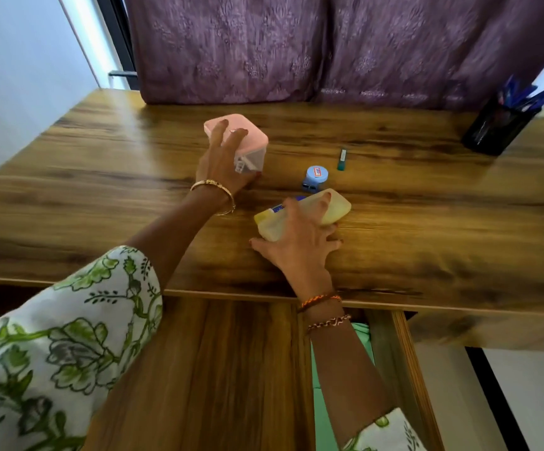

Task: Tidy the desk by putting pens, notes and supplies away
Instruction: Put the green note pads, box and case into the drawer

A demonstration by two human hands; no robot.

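Sleeve (pixel 52 353), floral, fills lower left of frame, nearest thing. Above it the desk (pixel 427 222) w/ both hands out on it.

Right hand (pixel 300 242), centre frame: grip spread over a yellow case (pixel 335 209), fingers draped on top, thumb out to the left on the wood. Looks pressed or half-wrapped, not a full lift grip; can't tell if it's clear of the desk.

Left hand (pixel 225 164), up and left of centre: grip closed around a pink-lid box (pixel 248 138), fingers over the lid, clear body below w/ small bits inside.

Handling, my guess: case = light, smooth plastic, prob. slippery, so pinch across the narrow sides near the middle. Box = rigid, light; contents may rattle or spill, so keep level and take it by lid edge + wall.

Loose: blue tub (pixel 316 179) just beyond the case, small tube (pixel 342 159) near it. Pen cup (pixel 500 125) upper right, full of pens.
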